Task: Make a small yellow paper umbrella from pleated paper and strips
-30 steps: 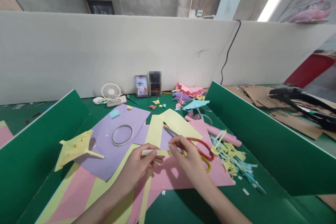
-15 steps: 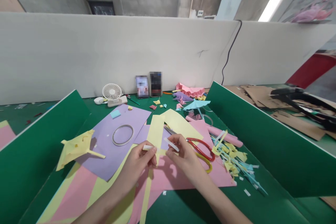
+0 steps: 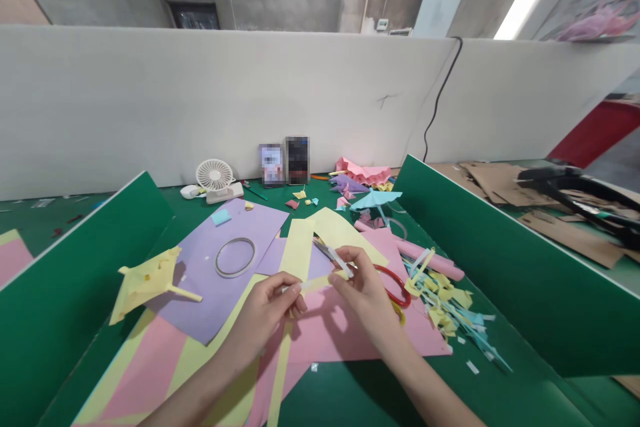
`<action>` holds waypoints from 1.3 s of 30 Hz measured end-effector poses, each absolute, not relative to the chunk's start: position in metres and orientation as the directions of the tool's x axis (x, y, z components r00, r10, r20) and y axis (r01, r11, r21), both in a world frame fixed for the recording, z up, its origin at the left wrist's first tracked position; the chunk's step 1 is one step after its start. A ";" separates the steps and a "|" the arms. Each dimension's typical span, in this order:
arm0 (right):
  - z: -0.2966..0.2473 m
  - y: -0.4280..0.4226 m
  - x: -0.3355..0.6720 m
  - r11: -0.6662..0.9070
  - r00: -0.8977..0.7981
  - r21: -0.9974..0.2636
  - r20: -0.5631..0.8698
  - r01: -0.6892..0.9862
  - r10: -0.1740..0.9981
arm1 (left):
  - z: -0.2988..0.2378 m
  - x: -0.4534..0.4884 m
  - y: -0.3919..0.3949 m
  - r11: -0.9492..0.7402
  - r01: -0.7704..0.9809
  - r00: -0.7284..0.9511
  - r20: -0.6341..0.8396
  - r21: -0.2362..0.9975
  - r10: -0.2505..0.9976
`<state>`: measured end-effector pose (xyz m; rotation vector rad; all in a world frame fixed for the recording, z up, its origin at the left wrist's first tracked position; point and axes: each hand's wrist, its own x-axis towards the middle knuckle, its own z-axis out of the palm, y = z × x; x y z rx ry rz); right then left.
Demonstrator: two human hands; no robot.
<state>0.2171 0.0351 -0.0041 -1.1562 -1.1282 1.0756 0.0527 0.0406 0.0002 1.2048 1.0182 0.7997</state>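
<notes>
The yellow paper strip (image 3: 316,283) spans left to right just above the pink sheet (image 3: 340,337) on the desk (image 3: 360,390), left hand (image 3: 265,312) fingers pinching its left end, right hand (image 3: 364,288) fingers pinching its slightly higher right end beside the red scissors (image 3: 400,282).

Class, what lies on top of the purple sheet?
A clear tape ring and a small blue scrap lie on the purple sheet. A long yellow strip covers its right side.

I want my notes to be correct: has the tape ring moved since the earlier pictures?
No. The tape ring lies at the same spot on the purple sheet.
</notes>
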 end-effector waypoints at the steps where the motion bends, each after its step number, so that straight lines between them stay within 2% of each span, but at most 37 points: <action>1: -0.004 0.035 0.217 0.099 0.124 -0.994 0.092 -0.052 0.988 | 0.000 0.052 0.041 0.196 0.027 0.358 -0.193 0.980 0.914; 14: -0.002 0.035 0.218 0.092 0.169 -0.995 0.085 -0.037 0.982 | -0.001 0.053 0.041 0.255 -0.070 0.347 -0.216 0.964 0.912; 34: 0.001 0.035 0.220 0.017 0.193 -0.999 0.009 -0.041 0.981 | 0.011 0.053 0.037 0.217 -0.064 0.179 -0.203 0.974 0.963; 39: 0.002 0.035 0.219 0.053 0.178 -0.997 0.044 -0.048 0.983 | 0.013 0.055 0.038 0.223 -0.007 0.227 -0.216 0.975 0.950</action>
